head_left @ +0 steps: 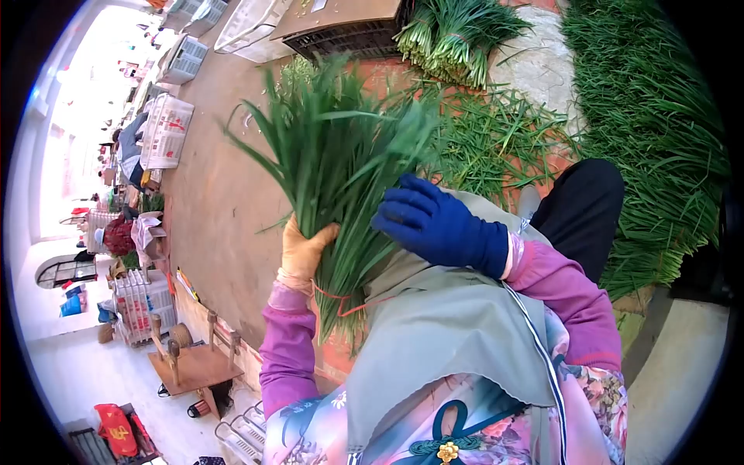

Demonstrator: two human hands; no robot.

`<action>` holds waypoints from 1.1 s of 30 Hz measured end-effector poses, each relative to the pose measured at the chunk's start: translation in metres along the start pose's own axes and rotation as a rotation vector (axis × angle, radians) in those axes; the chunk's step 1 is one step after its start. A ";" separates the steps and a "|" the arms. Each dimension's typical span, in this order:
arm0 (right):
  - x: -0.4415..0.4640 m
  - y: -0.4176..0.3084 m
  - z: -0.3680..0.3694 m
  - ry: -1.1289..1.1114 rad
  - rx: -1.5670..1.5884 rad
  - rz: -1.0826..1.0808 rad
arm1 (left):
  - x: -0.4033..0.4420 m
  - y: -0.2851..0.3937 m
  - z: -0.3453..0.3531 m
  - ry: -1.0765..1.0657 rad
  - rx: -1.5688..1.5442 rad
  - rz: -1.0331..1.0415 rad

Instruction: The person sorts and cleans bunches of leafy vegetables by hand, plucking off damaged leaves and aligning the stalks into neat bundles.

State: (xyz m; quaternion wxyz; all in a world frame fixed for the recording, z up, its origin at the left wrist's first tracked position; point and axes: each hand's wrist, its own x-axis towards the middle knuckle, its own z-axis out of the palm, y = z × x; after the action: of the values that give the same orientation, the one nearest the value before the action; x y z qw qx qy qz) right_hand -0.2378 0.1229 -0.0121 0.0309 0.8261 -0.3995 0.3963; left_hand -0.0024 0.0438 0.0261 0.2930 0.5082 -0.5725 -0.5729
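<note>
My left hand (304,249), in a tan glove, is closed round a thick bunch of garlic chives (329,167) in front of my apron. The bunch's leaves fan out away from me and their tips are blurred. Around its lower end runs a thin red tie (341,301), with a loose part lying over the apron. My right hand (430,221), in a dark blue glove, rests against the right side of the leaves, fingers stretched and slightly bent. A grey-green apron (442,333) covers my lap.
Loose cut leaves (496,139) litter the floor ahead. Tied chive bundles (457,39) lie beside a dark crate (353,39) with a board on top. A long heap of chives (643,132) fills the right. Leftward are white baskets (167,130), a wooden stool (194,368) and other people.
</note>
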 end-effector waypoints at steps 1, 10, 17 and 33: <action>0.000 -0.003 0.000 0.002 -0.004 -0.004 | 0.003 0.009 -0.003 0.009 0.002 -0.049; 0.038 -0.007 0.011 -0.023 0.007 -0.192 | 0.023 0.020 0.024 -0.049 -0.327 -0.230; 0.021 -0.001 0.035 -0.329 -0.058 -0.041 | 0.024 0.000 0.019 0.245 -0.468 -0.340; 0.003 -0.003 0.022 -0.186 -0.006 0.003 | 0.017 0.009 0.032 0.285 -0.385 -0.329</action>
State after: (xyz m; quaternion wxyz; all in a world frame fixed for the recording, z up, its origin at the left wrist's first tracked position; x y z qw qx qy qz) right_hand -0.2203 0.1147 -0.0243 -0.0044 0.8586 -0.4028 0.3170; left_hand -0.0390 0.0381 0.0250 0.3647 0.6047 -0.3162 -0.6336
